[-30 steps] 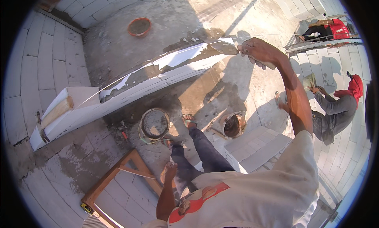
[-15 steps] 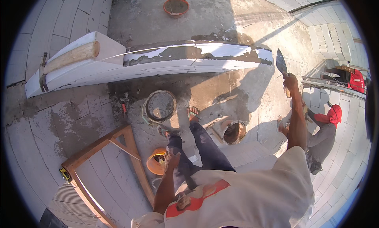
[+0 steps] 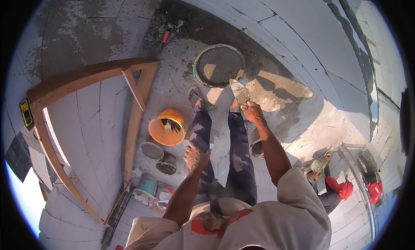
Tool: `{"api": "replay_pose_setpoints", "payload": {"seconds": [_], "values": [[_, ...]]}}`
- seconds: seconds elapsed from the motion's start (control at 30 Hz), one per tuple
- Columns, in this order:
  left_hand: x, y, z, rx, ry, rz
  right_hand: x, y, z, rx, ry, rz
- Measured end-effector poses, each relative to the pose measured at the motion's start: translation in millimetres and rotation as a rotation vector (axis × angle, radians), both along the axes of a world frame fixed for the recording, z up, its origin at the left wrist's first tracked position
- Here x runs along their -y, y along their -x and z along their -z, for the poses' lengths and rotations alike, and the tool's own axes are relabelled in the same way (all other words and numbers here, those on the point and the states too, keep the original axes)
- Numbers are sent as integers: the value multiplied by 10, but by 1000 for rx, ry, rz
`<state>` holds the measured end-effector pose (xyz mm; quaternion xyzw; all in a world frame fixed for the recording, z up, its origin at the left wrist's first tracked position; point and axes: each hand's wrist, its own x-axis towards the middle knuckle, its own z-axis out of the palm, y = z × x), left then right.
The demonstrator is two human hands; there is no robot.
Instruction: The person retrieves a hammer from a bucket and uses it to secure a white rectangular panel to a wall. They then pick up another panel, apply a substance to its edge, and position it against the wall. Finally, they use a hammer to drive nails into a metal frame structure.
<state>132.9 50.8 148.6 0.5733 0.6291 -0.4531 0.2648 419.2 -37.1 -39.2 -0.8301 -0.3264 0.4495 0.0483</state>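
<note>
My right hand (image 3: 253,112) is closed around the handle of a trowel (image 3: 239,91), whose pointed blade is smeared with mortar. The blade's tip is beside the near rim of a round tub (image 3: 243,64) on the floor; I cannot tell whether they touch. Grey wet mortar (image 3: 221,62) lies in the tub. My left hand (image 3: 196,158) holds nothing and is over my left thigh with its fingers apart. Closest to it is an orange bucket (image 3: 161,135), tipped toward me, with dark items inside that I cannot make out.
A low white block wall (image 3: 298,42) curves along the far right. A wooden frame (image 3: 137,107) leans at left, with a yellow tape measure (image 3: 26,113) beside it. Small dark buckets (image 3: 167,164) stand near my left leg. A co-worker in red (image 3: 339,187) crouches at right.
My view has swung down and toward the tub. My right hand has brought the trowel from above the wall's right end down beside the tub. My left hand stays by my thigh.
</note>
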Motion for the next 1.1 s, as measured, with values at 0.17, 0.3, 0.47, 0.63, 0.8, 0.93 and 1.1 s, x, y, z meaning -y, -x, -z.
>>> {"api": "replay_pose_setpoints", "payload": {"seconds": [0.17, 0.3, 0.47, 0.63, 0.8, 0.93, 1.1], "values": [[-42, 279, 390, 13, -32, -49, -1332, -56, 721, 195, 167, -70], [-6, 381, 504, 17, -75, -44, -1426, 48, 1155, 92, 95, -123], [-61, 453, 512, 34, -73, -40, -1140, 29, 1005, -176, 71, 12], [-44, 492, 450, 115, -111, -22, -861, 156, 241, -241, -178, 160], [48, 739, 378, 345, -121, -86, -833, 218, -1137, -3, -724, 201], [-80, 1041, 282, 563, -41, 6, -807, 157, -1858, 201, -967, 210], [-545, 1119, 21, 661, 80, 68, -1541, -294, -3263, -269, -1042, 859]]}}
